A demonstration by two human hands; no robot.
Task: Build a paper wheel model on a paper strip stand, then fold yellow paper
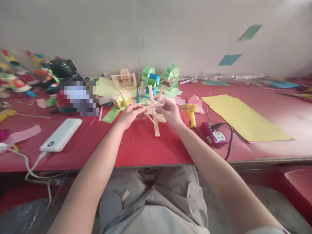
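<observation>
Between my two hands is a short pale wooden strip (154, 106), lying roughly level. My left hand (131, 113) pinches its left end, and my right hand (171, 111) pinches the right end. Just behind and below it, a longer flat wooden strip (156, 125) runs away from me, crossing under the held one. Thin sticks join near it, but I cannot tell how they are fixed. A yellow glue gun (191, 114) stands right of my right hand. Left of centre, behind my left hand, sits a small yellow paper wheel (122, 99).
Green paper wheels (171, 74) and a wooden frame (117, 82) stand along the wall. A purple power strip (214, 134) with a black cable lies at right, beside yellow card sheets (246, 120). A white power bank (61, 135) lies at left on the red table (146, 154).
</observation>
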